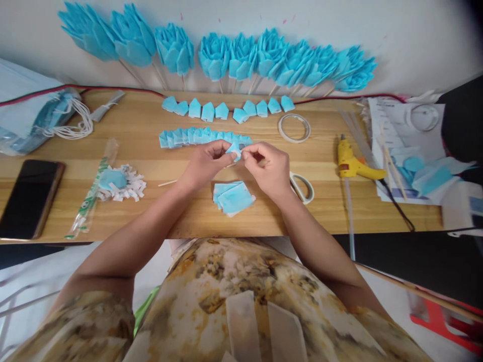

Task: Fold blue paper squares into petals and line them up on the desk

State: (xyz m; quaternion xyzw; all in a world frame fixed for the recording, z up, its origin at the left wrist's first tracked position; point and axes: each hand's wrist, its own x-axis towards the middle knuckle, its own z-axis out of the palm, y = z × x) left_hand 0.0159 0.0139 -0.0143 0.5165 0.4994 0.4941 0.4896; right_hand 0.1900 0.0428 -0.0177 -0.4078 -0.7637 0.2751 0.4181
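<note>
A small folded blue fabric petal (pixel 234 149) is held up over the middle of the wooden table. My left hand (pixel 206 163) pinches its left side between thumb and fingers. From the right, the closed fingertips of my right hand (pixel 268 168) grip its other edge. Just beyond my hands runs a row of folded blue petals (pixel 196 136), partly hidden by my fingers. Below lies a small stack of flat blue fabric pieces (pixel 234 197). Scissors (pixel 303 188) rest by my right wrist, their blades hidden beneath my hand.
Finished blue flowers (pixel 175 49) on sticks lean along the wall. More petals (pixel 208 111) lie before them, beside a tape roll (pixel 294 127). A yellow glue gun (pixel 352 160) with its cord is at right. A phone (pixel 32 198) and a fringed blue-white piece (pixel 116 182) are at left.
</note>
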